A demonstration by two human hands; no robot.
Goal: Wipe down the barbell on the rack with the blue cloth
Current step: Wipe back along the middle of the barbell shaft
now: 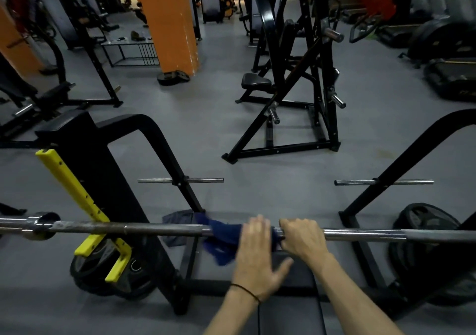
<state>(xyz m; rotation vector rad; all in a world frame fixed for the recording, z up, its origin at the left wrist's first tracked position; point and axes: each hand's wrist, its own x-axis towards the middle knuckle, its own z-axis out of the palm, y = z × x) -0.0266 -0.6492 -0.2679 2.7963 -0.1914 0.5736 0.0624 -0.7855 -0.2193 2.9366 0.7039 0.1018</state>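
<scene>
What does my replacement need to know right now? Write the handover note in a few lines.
Left hand: fingers laid over the blue cloth, pressing it onto the barbell near mid-shaft.
Right hand: curled round the bare bar just right of the cloth, steadying it.
Barbell sits across the rack, its left end by the yellow hook.
Done: cannot tell how much is wiped; the left shaft looks dull and rusty.
Left: run the cloth along both sides to the sleeves.

The black rack (164,134) with yellow hooks (77,193) carries the barbell (154,228); weight plates (103,278) rest on the grey floor (270,180).
</scene>
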